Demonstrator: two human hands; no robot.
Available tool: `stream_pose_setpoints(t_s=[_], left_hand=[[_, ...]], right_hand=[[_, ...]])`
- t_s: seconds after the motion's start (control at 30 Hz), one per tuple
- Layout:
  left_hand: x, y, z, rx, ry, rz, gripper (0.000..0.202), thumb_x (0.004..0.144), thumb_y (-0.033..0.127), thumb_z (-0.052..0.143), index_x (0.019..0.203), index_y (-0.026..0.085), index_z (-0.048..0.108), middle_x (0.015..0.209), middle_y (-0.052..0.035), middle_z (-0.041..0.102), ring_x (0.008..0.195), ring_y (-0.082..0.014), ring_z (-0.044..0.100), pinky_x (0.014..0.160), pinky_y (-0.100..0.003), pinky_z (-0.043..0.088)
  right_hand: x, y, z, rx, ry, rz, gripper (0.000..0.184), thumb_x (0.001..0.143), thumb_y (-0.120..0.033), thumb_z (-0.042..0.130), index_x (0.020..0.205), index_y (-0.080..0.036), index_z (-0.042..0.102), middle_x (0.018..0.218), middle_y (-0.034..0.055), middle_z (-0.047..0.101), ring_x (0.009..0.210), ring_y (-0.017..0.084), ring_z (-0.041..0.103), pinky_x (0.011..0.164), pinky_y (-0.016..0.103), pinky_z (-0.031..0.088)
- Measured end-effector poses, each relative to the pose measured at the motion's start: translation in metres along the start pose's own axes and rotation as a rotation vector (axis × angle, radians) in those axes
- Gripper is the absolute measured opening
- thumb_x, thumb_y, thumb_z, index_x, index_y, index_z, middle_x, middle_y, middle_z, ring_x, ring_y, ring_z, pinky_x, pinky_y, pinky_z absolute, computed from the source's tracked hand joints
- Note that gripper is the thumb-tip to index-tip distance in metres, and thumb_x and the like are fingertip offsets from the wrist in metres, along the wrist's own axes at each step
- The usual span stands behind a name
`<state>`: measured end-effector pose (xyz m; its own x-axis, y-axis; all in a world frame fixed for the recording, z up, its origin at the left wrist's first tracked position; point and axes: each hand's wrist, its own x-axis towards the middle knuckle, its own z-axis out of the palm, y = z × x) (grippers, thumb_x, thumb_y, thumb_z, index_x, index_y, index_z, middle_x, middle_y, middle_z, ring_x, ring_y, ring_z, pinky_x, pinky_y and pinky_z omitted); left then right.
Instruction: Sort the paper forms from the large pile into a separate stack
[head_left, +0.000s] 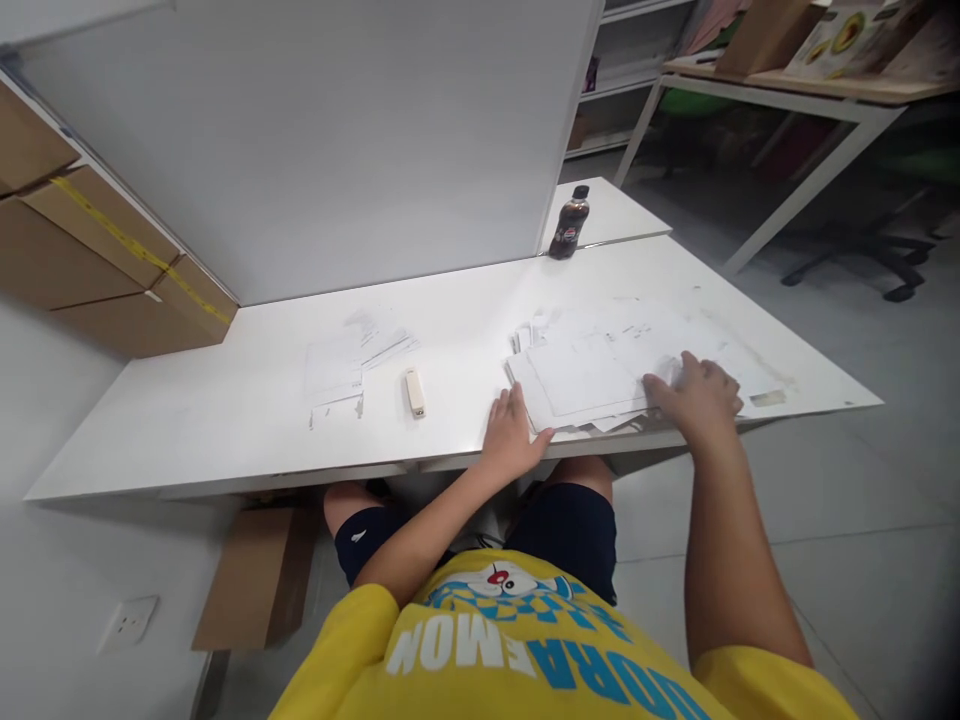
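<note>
A loose pile of white paper sheets (pixel 592 375) lies on the white table (pixel 225 420) near its front edge. My left hand (pixel 512 435) rests flat at the pile's left edge, fingers stretched out and touching the sheets. My right hand (pixel 697 395) lies on the pile's right side, fingers curled down onto the paper. A cream stapler (pixel 415 391) lies on the table left of my left hand. Further left lies a smaller spread of white papers (pixel 341 370).
A dark soda bottle (pixel 569 223) stands at the back by a white partition panel (pixel 337 130). Cardboard boxes (pixel 97 250) are stacked at the left, another box (pixel 255 575) sits under the table. A second table (pixel 810 95) and office chair base (pixel 870 255) stand at right.
</note>
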<state>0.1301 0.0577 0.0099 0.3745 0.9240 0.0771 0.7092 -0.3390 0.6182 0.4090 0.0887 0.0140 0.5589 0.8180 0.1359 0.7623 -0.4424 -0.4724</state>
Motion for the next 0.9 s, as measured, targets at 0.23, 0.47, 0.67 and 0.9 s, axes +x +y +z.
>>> stream_pose_setpoints(t_s=[0.23,0.47,0.67,0.9], left_hand=[[0.015,0.009,0.008,-0.057,0.037,0.125,0.079,0.093,0.045,0.047,0.154,0.013,0.010,0.161,-0.0167,0.019,0.151,-0.0297,0.009,0.122,-0.049,0.020],[0.006,-0.103,-0.115,0.281,0.499,-0.275,0.056,0.092,0.030,0.049,0.143,0.008,0.042,0.152,-0.0150,0.041,0.150,-0.0323,0.012,0.123,-0.048,0.016],[-0.044,-0.176,-0.173,0.435,0.387,-0.497,0.063,0.094,0.045,0.049,0.147,0.012,0.040,0.154,-0.0151,0.039,0.147,-0.0344,0.024,0.120,-0.052,0.021],[-0.053,-0.174,-0.142,0.407,0.275,-0.410,0.061,0.099,0.053,0.035,0.147,0.016,0.041,0.157,-0.0102,0.034,0.148,-0.0342,0.020,0.121,-0.053,0.016]], right_hand=[[-0.012,0.026,0.023,0.158,0.145,-0.134,0.061,0.087,-0.043,0.040,0.131,-0.004,0.054,0.132,0.0269,0.056,0.130,0.039,0.047,0.107,0.059,0.035],[-0.033,0.007,0.021,0.235,0.468,-0.244,0.052,0.084,-0.040,0.048,0.120,-0.008,0.064,0.127,0.0264,0.060,0.126,0.039,0.050,0.106,0.061,0.035],[-0.077,-0.089,0.028,0.485,0.412,-0.520,0.034,0.091,-0.032,0.047,0.114,-0.014,0.063,0.120,0.0179,0.064,0.122,0.031,0.054,0.104,0.055,0.041],[-0.143,-0.226,0.092,0.581,-0.435,-0.711,0.045,0.094,-0.045,0.043,0.128,-0.018,0.055,0.123,0.0151,0.065,0.111,0.028,0.060,0.097,0.045,0.047]])
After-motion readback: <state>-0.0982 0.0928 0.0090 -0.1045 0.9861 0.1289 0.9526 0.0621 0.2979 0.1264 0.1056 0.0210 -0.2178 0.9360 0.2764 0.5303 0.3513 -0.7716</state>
